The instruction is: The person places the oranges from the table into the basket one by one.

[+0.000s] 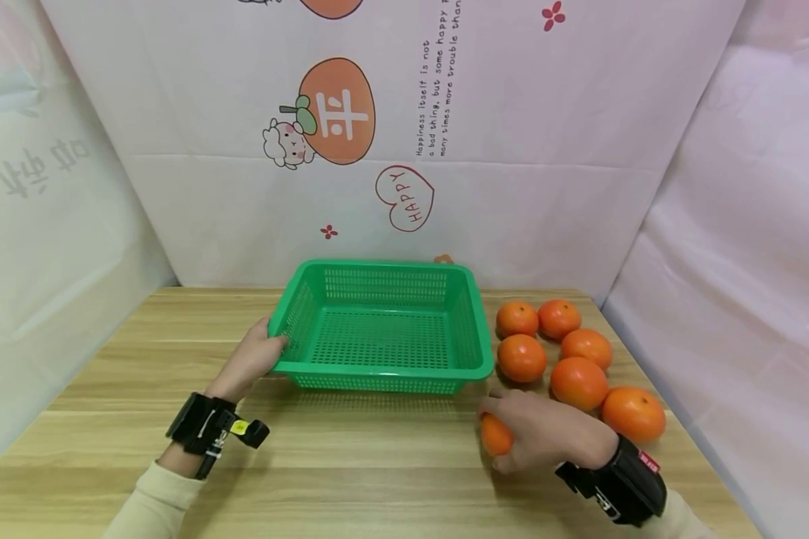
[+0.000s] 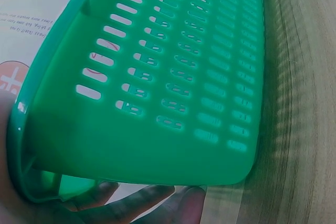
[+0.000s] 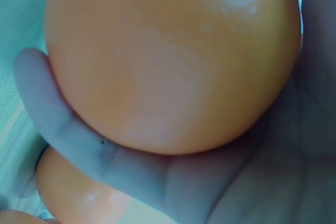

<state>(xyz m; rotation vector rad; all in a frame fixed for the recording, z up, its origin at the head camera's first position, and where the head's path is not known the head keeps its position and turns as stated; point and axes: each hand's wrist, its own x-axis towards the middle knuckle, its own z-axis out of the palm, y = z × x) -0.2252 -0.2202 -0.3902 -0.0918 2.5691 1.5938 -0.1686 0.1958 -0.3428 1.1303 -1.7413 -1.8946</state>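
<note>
A green plastic basket (image 1: 391, 371) with slotted walls stands at the back middle of the table, nothing lying inside it. At its left front corner my left hand (image 1: 255, 352) grips the rim; in the left wrist view its fingers (image 2: 142, 199) reach along the outer wall. To the right of the basket's front, my right hand (image 1: 546, 428) holds a smooth, round orange fruit (image 1: 496, 436). Close up in the right wrist view, that fruit (image 3: 173, 66) rests against the palm with a finger (image 3: 89, 145) curved round it.
Several similar orange fruits (image 1: 578, 382) lie in a loose cluster right of the basket, near the right edge of the wooden table (image 1: 350, 479). A printed white cloth (image 1: 512, 187) hangs behind, and pale cloth (image 1: 748, 299) closes off both sides.
</note>
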